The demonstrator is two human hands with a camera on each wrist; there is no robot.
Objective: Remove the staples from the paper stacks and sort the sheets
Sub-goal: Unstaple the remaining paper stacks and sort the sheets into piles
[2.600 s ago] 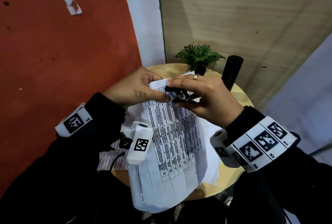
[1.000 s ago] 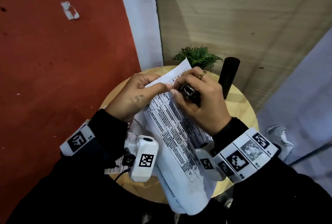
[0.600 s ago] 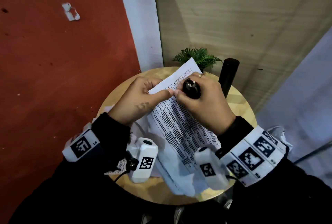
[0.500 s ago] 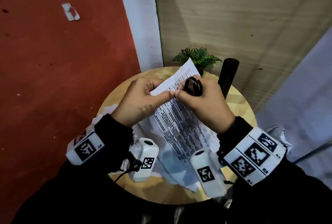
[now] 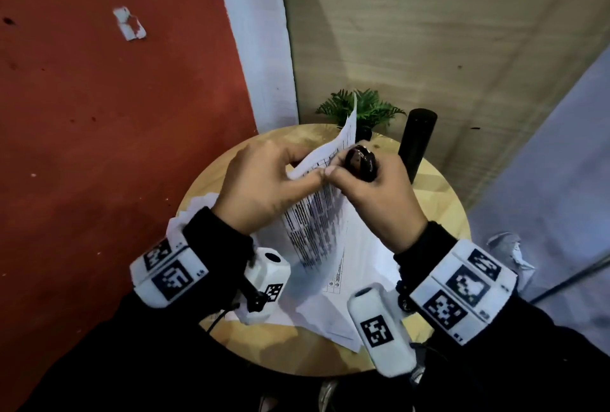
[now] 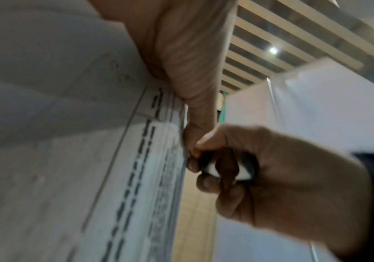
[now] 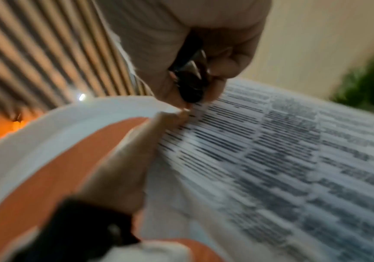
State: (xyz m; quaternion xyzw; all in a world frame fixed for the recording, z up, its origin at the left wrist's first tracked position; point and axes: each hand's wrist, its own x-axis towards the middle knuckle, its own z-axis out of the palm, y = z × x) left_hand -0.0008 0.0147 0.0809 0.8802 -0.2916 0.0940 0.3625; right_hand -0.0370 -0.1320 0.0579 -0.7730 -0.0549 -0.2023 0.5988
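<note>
A stapled stack of printed sheets point(image 5: 313, 223) is held up above the round wooden table point(image 5: 439, 200), tilted almost on edge, its top corner pointing at the plant. My left hand point(image 5: 264, 187) pinches the stack's upper left edge between thumb and fingers. My right hand point(image 5: 376, 193) grips a small black staple remover point(image 5: 359, 162), pressed at that same corner beside the left thumb. In the left wrist view the remover point(image 6: 224, 168) sits in the curled right fingers against the paper edge point(image 6: 177, 141). The right wrist view shows the remover point(image 7: 190, 83) over the printed page point(image 7: 282, 150). The staple itself is not visible.
More loose white sheets point(image 5: 333, 309) lie on the table under the held stack. A small green plant point(image 5: 366, 108) and a black cylinder point(image 5: 416, 144) stand at the table's far edge. Crumpled paper point(image 5: 508, 253) lies on the floor at the right. A red wall stands at the left.
The stack has been lifted and turned from lying flat to nearly on edge. Both hands stayed at its top corner, and the right hand has rotated the remover upright.
</note>
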